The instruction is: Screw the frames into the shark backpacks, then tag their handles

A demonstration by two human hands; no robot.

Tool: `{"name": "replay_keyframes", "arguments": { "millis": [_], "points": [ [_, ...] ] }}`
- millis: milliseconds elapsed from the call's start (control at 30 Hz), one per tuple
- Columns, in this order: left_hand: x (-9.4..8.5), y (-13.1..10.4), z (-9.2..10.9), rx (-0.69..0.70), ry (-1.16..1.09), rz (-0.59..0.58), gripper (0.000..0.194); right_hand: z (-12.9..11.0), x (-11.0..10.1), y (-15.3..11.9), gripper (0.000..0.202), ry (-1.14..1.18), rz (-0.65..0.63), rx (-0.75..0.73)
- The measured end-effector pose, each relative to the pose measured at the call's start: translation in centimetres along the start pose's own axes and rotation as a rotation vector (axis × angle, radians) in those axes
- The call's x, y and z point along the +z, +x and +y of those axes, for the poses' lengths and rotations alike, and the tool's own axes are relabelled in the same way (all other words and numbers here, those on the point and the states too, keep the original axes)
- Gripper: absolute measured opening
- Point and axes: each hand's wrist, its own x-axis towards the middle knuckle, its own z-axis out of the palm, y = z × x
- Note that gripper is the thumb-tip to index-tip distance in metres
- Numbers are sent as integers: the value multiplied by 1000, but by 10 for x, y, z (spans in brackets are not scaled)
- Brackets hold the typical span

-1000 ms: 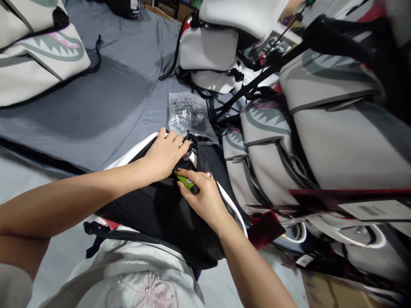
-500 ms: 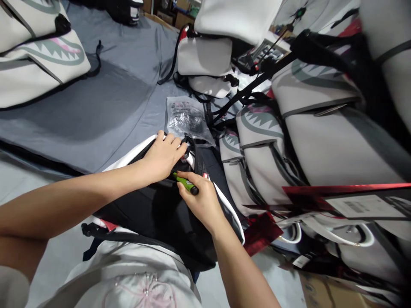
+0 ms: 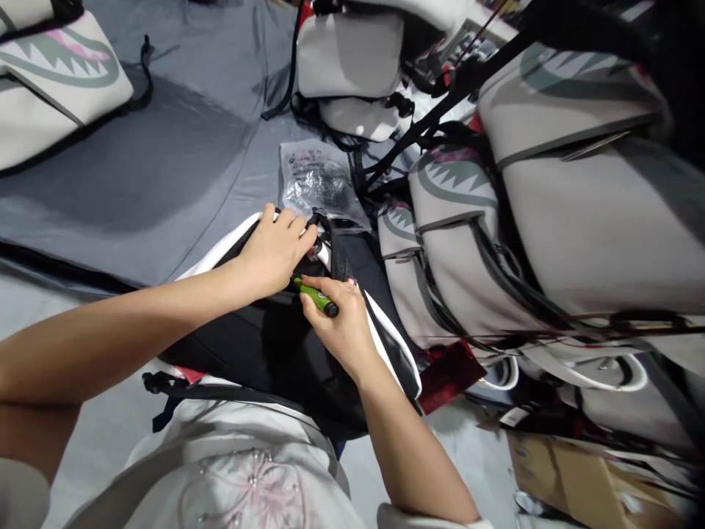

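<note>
A black bag with white edges (image 3: 247,345) lies across my lap and the table edge, its black side up. My left hand (image 3: 275,246) is closed over the far part of the bag, fingers bent over its edge and gripping the fabric. In my right hand (image 3: 342,317) is a tool with a green handle (image 3: 315,296) and a black end, pinched between thumb and fingers. Its tip points toward the left hand and is hidden against the black fabric, so its kind does not show. Just beyond the left hand rests a clear plastic pouch (image 3: 319,184).
Light grey bags with shark-mouth prints (image 3: 454,242) stand stacked on the right. Another printed bag (image 3: 66,88) lies at the left on the grey cloth (image 3: 181,147). A red tag (image 3: 450,373) hangs near the right forearm. A cardboard box (image 3: 584,477) sits low on the right.
The whole view has tilted down slightly, so the surroundings sit higher. Both hands keep nearly the same hold on the bag and the green-handled tool. A long red-edged tag at right has swung flat.
</note>
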Motion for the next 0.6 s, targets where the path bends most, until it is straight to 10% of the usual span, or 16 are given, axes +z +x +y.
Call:
{"name": "replay_keyframes", "arguments": {
  "millis": [600],
  "points": [
    [-4, 0, 2, -7, 31, -25, 65, -1, 5, -1, 18, -19, 19, -37]
  ]
}}
